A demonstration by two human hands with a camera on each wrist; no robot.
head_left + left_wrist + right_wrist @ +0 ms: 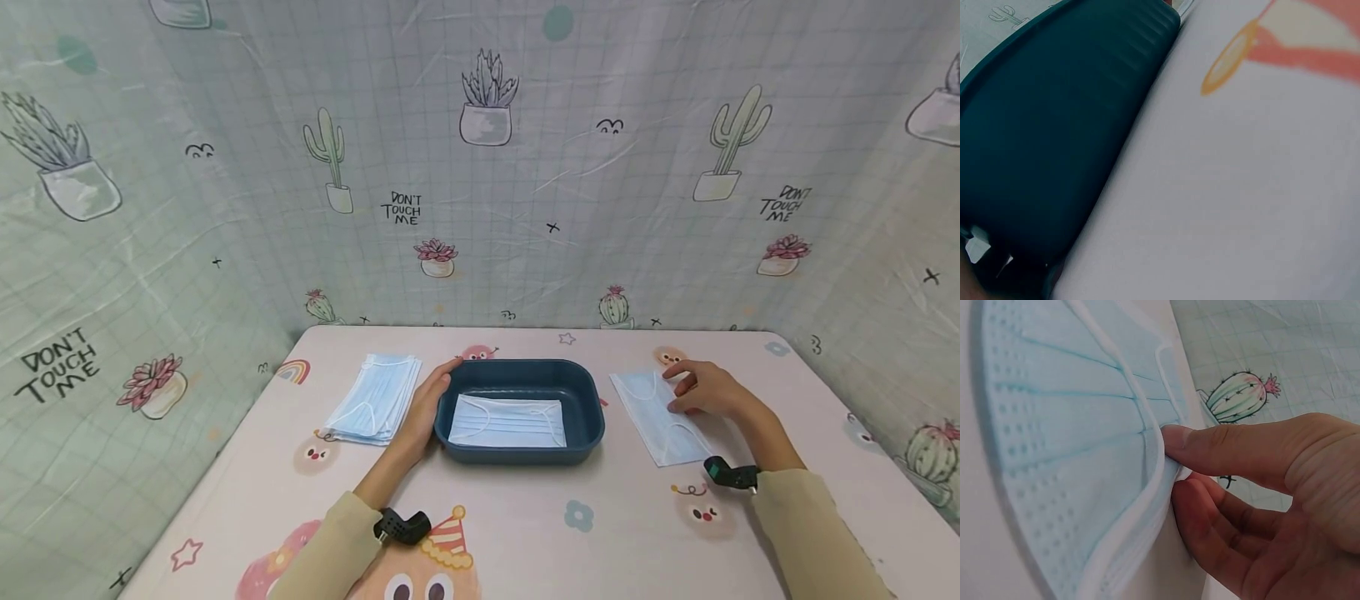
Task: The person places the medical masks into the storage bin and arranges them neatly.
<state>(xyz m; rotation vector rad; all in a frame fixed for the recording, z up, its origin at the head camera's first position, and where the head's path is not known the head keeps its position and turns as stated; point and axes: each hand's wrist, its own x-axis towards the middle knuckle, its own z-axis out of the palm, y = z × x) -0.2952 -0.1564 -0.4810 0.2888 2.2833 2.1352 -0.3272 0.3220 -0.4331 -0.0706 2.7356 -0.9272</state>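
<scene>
My right hand [708, 390] pinches a light-blue pleated face mask [660, 421] by its long right edge. In the right wrist view the thumb lies on the face of the mask [1072, 437] beside its white ear loop, with the fingers behind. To the left, my left hand [423, 408] rests along the left side of a dark blue rectangular plastic box [525, 456], fingers reaching toward its far corner. Inside that box lies another mask [506, 422], flat against the near side. The box's outer wall [1054, 125] fills much of the left wrist view.
A stack of several blue masks [371, 400] lies left of my left hand. The pale tabletop [525, 533] carries cartoon prints. A patterned fabric curtain [480, 183] encloses its back and sides.
</scene>
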